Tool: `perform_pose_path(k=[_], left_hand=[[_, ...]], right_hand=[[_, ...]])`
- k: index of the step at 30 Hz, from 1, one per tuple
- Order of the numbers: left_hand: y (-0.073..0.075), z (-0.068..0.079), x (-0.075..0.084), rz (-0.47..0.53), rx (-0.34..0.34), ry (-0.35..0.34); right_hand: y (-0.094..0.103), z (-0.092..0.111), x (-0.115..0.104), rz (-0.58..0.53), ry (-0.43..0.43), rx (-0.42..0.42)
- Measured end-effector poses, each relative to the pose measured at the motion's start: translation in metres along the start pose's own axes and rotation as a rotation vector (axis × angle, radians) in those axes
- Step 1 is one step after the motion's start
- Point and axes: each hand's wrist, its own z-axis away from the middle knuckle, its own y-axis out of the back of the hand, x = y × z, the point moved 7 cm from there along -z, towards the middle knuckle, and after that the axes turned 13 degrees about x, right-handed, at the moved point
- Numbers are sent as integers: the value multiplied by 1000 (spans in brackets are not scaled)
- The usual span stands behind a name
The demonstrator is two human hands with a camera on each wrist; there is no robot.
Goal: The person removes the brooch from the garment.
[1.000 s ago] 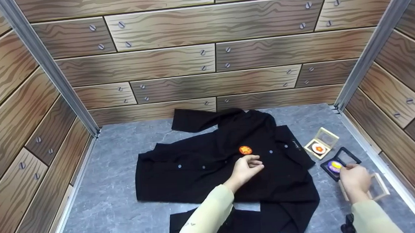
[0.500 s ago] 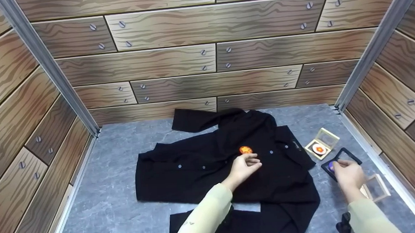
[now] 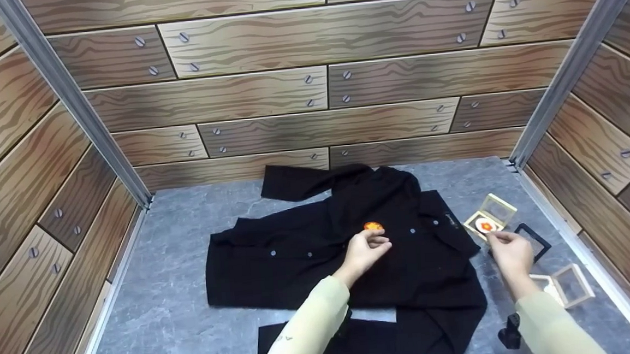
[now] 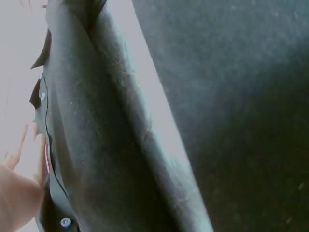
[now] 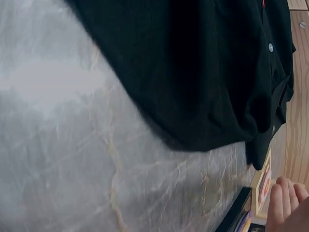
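A black button-up shirt (image 3: 288, 277) lies spread on the grey marbled surface. My left hand (image 3: 362, 253) rests on its front, fingers loosely bent, beside a round orange-red badge (image 3: 372, 226) that the fingertips partly overlap. My right hand (image 3: 512, 255) reaches to the front edge of a small gold box (image 3: 500, 207) with its clear lid raised. In that box sits a white round badge (image 3: 483, 224) with a red flower, and the fingertips are close at its lower rim. Behind the hand is an opened black box (image 3: 539, 244); its purple-and-yellow badge (image 5: 245, 220) shows in the right wrist view.
A third, pale wooden box (image 3: 573, 286) stands opened near the right wall. A dark wrist camera (image 3: 510, 331) hangs under the right sleeve. Wood-patterned walls (image 3: 315, 84) with metal corner strips enclose the surface on three sides.
My right hand has moved from the black box, where it was at the purple badge, leftward and away from me to the gold box. The left hand has shifted slightly left.
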Motion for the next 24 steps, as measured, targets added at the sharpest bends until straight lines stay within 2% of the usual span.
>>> perform_pose_path(k=[12, 19, 24], left_hand=[[7, -2, -5, -13, 18, -9], [14, -2, 0, -24, 17, -108], [14, -4, -9, -25, 43, -32]], right_hand=[[-28, 17, -20, -130, -1, -113], [-41, 25, -32, -146, 27, -120], [-51, 32, -36, -156, 22, -130]])
